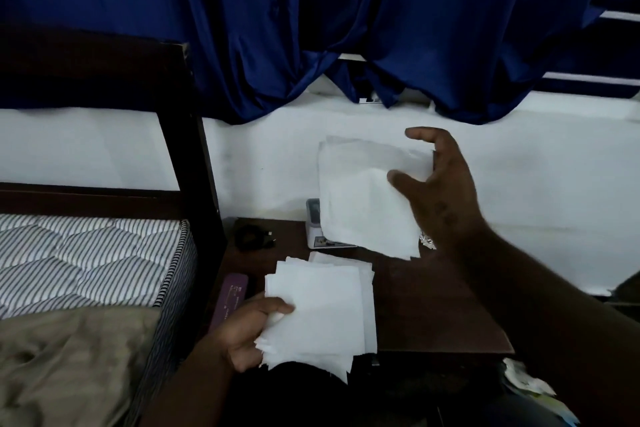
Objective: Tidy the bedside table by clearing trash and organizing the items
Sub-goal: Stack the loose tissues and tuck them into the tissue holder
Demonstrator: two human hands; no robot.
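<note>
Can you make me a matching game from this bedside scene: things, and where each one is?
Things:
1 paper stack
2 single sheet
3 purple flat item
4 black cable

Places:
a back left of the table
b held in the right hand
c held in the left hand
d along the table's left edge

Pairs: 1-c, 2-b, 3-d, 4-a

The single sheet (363,211) pinched in the fingers (420,135) of the right hand (446,191) was plain white, as was the stack of sheets (325,305) under the thumb of the left hand (249,333). Just left of that thumb, a case (230,295) was purple with pale markings. The table (433,305) beneath was dark brown. Below the right fingers, foil (427,240) showed silver. Far left of the left fingers, the mattress (86,253) bore fine blue-and-white stripes; above the right fingertips, the curtain (346,10) was deep blue.
</note>
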